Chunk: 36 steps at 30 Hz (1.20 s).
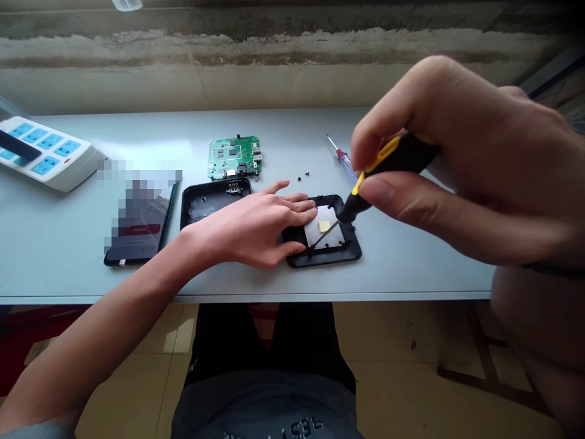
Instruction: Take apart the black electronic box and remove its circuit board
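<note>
Head view: pale table (pixel 411 274) runs across the scene, with a rough-topped wall (pixel 292 85) along its far side. Tiled floor (pixel 388 341) shows below the near edge; a dark wooden stool (pixel 489 366) stands at near right. Far left, a white power strip (pixel 75 167) with blue sockets; right of it and nearer, a dark-screened device (pixel 137 235), partly pixelated. Green circuit board (pixel 234 157) lies just beyond the left case half (pixel 194 210). Two tiny black pieces (pixel 300 178) and a clear-handled screwdriver (pixel 344 163) lie farther right.

Left case half: black, shallow, metal springs (pixel 234 187) at its far right corner; near part hidden by the arm. Right case half (pixel 350 249): black, flat on the table near its near edge, holding a silvery plate (pixel 336 236) with a pale yellow pad (pixel 324 227) on it.

Left hand (pixel 260 228): palm down, fingers spread, resting on the right case half's left side, unclenched. Right hand (pixel 466 171): grasping a yellow-and-black screwdriver (pixel 402 157), shaft slanting down-left, tip at the plate's near left corner; contact cannot be confirmed.
</note>
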Each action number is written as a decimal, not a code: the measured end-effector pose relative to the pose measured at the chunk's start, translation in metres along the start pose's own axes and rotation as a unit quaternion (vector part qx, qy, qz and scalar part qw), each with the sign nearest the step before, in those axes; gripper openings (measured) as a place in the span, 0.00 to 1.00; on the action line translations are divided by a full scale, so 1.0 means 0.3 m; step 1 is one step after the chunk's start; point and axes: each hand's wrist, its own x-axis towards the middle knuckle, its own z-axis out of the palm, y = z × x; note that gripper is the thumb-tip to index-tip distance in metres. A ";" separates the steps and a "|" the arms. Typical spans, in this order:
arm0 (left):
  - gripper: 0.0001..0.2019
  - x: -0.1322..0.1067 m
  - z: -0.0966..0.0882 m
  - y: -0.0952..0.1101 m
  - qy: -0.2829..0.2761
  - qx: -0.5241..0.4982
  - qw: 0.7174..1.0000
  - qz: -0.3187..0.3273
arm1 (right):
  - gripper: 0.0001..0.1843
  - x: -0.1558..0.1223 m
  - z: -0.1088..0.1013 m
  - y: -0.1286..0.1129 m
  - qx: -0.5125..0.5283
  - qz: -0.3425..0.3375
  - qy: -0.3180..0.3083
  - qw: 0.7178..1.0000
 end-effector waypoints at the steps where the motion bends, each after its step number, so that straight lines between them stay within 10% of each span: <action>1: 0.11 -0.001 -0.001 0.001 0.001 -0.001 1.000 0.000 | 0.20 0.005 0.006 0.001 -0.009 -0.002 0.009 1.000; 22: 0.08 0.000 -0.007 0.011 -0.013 -0.012 1.000 -0.019 | 0.06 0.030 -0.018 0.004 0.087 -0.081 -0.025 0.993; 36: 0.12 0.002 -0.011 0.013 -0.022 0.002 0.999 -0.023 | 0.09 0.010 0.008 -0.019 0.038 0.008 0.061 0.997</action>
